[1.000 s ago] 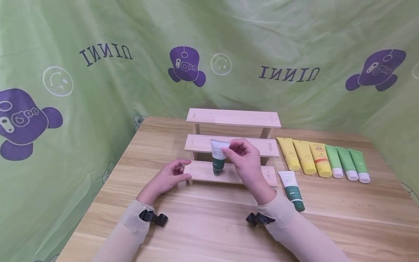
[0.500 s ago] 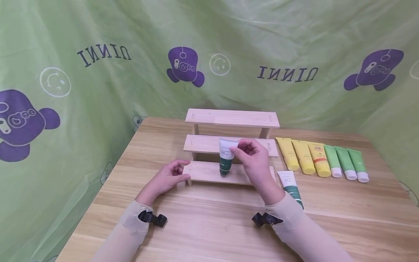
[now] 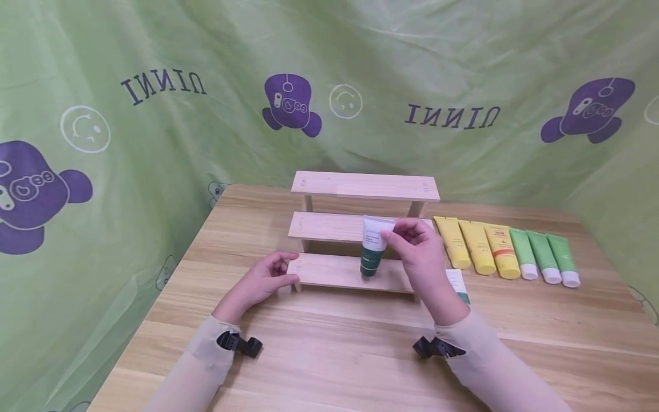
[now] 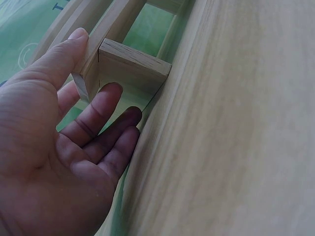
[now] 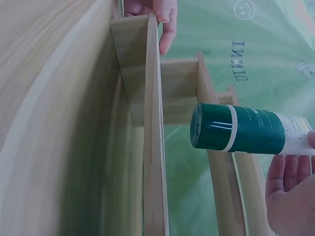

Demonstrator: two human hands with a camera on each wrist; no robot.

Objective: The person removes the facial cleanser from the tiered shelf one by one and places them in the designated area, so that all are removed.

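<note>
A three-step wooden display rack (image 3: pixel 329 270) stands on the table. My left hand (image 3: pixel 262 281) holds the left end of its lowest board, and in the left wrist view the thumb (image 4: pixel 64 54) lies on the board's edge. Between thumb and fingers my right hand (image 3: pixel 419 249) pinches the white crimped end of a white-and-green squeeze tube (image 3: pixel 373 246), cap down. In the right wrist view a gap shows between the green cap (image 5: pixel 211 125) and the lowest board (image 5: pixel 154 147). A second white-and-green tube (image 3: pixel 457 281) lies on the table, partly behind my right wrist.
To the right of the rack, several tubes lie in a row: yellow tubes (image 3: pixel 479 247), then green tubes with white caps (image 3: pixel 543 257). A green printed cloth (image 3: pixel 381 51) hangs behind and beside the wooden table (image 3: pixel 329 366).
My right hand has carried the tube rightward along the lowest board, and my forearm now covers more of the tube lying on the table. The left hand stays at the board's end.
</note>
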